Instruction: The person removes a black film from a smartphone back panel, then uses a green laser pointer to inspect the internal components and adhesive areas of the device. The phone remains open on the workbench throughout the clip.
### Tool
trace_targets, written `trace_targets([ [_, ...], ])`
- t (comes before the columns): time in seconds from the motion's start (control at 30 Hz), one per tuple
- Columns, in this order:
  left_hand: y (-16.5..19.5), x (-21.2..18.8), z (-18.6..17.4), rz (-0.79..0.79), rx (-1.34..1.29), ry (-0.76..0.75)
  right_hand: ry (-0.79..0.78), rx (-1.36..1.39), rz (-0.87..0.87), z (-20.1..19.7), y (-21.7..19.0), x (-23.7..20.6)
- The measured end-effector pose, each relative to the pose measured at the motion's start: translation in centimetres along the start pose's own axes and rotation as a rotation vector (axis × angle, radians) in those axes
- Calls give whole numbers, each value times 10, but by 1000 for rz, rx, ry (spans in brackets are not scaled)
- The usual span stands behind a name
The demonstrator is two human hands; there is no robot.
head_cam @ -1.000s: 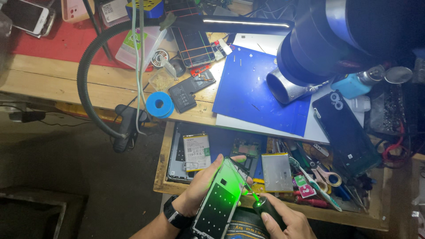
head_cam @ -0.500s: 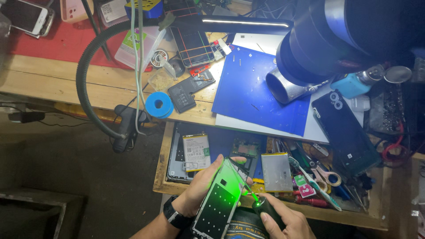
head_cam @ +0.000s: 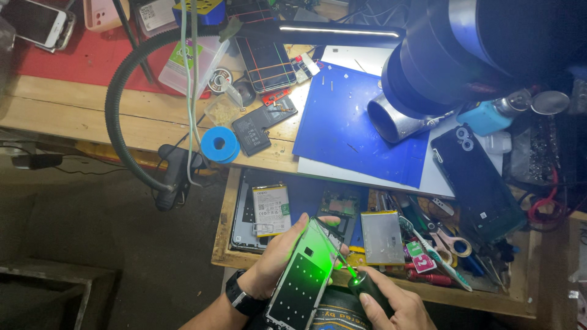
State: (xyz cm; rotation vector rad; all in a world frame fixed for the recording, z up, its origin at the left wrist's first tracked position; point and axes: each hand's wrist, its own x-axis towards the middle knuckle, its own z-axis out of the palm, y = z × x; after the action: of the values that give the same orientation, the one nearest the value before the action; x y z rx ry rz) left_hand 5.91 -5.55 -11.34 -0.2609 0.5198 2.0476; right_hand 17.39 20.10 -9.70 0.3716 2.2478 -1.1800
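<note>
My left hand (head_cam: 276, 261) holds an opened phone body (head_cam: 304, 278) by its left side, low in the head view, tilted with its top end toward the open drawer. Green light spreads over its inner face. My right hand (head_cam: 391, 305) grips a small black pointer tool (head_cam: 365, 288) whose tip gives off a green beam onto the phone's upper right edge. A dark watch sits on my left wrist.
An open wooden drawer (head_cam: 223, 232) holds two phone batteries, circuit boards, scissors and several tools. On the bench above lie a blue mat (head_cam: 348, 128), a dark phone (head_cam: 480, 183), a blue solder spool (head_cam: 219, 144), a microscope head (head_cam: 465, 55) and a gooseneck lamp.
</note>
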Motion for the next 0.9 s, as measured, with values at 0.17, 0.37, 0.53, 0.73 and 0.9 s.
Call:
trace_targets([
  [0.17, 0, 0, 0, 2, 11, 0, 26, 19, -77, 0, 1, -2],
  [0.37, -1, 0, 1, 4, -6, -8, 9, -5, -25, -1, -3, -1],
  [0.53, 1, 0, 2, 11, 16, -9, 43, 6, -74, -1, -7, -2],
  [0.73, 0, -1, 0, 9, -46, -13, -22, -18, -15, -1, -6, -2],
  [0.9, -1, 0, -4, 20, -72, -23, -14, -17, -46, 0, -4, 0],
])
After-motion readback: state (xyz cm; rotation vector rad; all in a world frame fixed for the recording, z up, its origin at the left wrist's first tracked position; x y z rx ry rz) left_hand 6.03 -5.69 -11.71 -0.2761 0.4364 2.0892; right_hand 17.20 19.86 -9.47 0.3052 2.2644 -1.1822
